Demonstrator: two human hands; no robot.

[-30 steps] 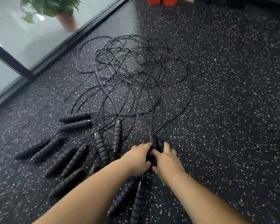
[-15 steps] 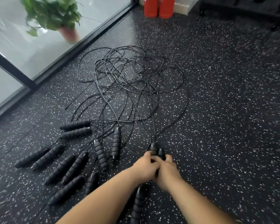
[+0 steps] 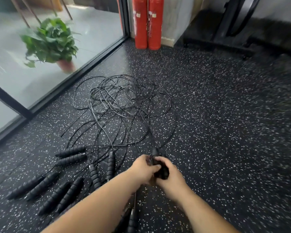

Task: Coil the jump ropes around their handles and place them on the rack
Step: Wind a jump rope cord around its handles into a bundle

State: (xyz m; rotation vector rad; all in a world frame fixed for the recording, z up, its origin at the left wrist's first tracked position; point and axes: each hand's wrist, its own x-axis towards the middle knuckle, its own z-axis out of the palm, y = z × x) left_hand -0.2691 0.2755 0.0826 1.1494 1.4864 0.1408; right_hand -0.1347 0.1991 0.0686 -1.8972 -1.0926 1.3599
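Observation:
A tangle of thin black jump-rope cords [image 3: 123,106] lies on the speckled black floor. Several black ribbed handles [image 3: 71,153] fan out at the lower left of the pile. My left hand [image 3: 144,167] and my right hand [image 3: 170,175] meet just in front of the tangle, both gripping one pair of black handles [image 3: 160,172] held side by side. The tops of these handles [image 3: 155,151] stick out above my fingers, with their cords running up into the pile. Two more handles [image 3: 131,219] lie below my left forearm, partly hidden.
A glass wall with a black frame [image 3: 97,59] runs along the left; a potted plant [image 3: 50,42] stands behind it. Two red fire extinguishers [image 3: 148,22] stand in the far corner. Dark gym equipment [image 3: 238,19] sits at the back right. Bare floor spreads to the right.
The view has tilted up, bringing the fire extinguishers and far wall into sight. My hands have closed together on the pair of handles and lifted them slightly off the floor.

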